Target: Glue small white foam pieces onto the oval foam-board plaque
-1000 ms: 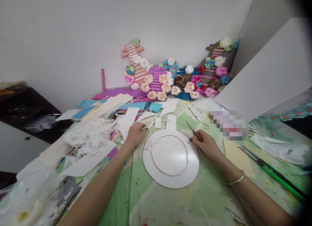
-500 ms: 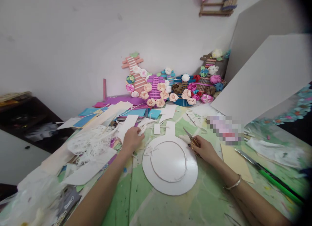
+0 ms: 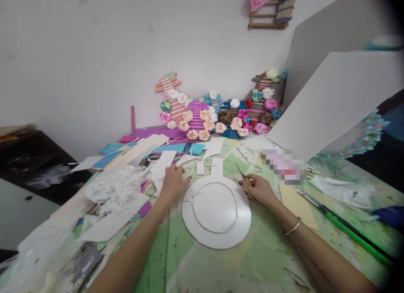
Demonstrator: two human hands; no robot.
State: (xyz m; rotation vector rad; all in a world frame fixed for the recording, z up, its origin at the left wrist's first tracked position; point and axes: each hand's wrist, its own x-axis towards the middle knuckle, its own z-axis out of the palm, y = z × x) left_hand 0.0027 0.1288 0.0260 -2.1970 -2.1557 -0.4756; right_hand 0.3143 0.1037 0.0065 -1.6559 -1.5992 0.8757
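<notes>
In front of me lies a round white board with a short rectangular neck at its far side. A thin white cord forms a ring on its face, with loose ends at the left. My right hand grips gold-handled scissors beside the board's right edge, blades pointing away and up to the left. To the left of the board, my left hand is open, its fingers spread and curved, near a white card strip. A small white card rectangle lies beside the neck.
At left is a heap of white string among card offcuts. A green utility knife and a beige card lie at right. Flower-trimmed, guitar-shaped crafts lean against the wall. A large white board stands at back right.
My left hand has spread its fingers and shifted slightly nearer the round board. My right hand keeps the scissors in about the same place. The whole view has shifted a little.
</notes>
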